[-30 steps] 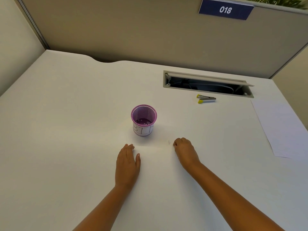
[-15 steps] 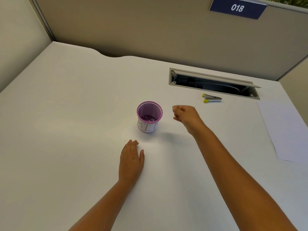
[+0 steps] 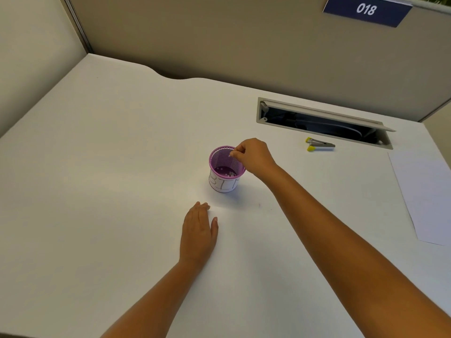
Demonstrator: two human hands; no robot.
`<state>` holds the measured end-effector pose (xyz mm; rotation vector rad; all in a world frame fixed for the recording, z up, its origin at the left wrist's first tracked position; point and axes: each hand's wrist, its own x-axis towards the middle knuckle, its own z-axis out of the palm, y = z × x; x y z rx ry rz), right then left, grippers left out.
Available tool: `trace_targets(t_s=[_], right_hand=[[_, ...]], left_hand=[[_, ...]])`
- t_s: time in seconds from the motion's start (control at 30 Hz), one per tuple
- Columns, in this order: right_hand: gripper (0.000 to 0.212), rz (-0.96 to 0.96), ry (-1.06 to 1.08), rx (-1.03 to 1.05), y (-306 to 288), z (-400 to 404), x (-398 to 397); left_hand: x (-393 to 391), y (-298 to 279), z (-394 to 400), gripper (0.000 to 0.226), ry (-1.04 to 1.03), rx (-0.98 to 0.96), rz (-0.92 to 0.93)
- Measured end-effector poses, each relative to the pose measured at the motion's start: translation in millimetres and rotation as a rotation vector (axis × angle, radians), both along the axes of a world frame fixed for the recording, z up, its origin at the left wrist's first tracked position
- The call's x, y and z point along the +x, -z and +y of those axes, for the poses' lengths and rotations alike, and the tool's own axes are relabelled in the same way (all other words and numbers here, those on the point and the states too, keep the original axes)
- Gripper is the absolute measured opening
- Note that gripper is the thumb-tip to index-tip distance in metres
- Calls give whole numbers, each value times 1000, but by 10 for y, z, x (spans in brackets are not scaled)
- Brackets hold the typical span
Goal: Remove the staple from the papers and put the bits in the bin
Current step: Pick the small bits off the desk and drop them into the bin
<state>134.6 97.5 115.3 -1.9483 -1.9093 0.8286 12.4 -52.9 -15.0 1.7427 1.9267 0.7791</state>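
Fingers of right hand pinched together over the rim of small purple mesh bin with white "BIN" label, on something too small to make out. Left hand flat on white desk, fingers together, near the bin. Yellow-tipped metal staple remover beside grey cable slot. White paper sheets at desk's right edge. Nothing between hand and bin.
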Motion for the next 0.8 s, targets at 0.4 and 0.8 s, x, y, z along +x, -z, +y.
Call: trace_targets(t_s=[0.4,0.8], right_hand=[[20,20,-27,102,-8,-81,18],[33,155,-38,174,-93,-46,129]], left_hand=[[4,-5,-6,37,-8,21,7],[-1,-43,-22,44,1,35,34]])
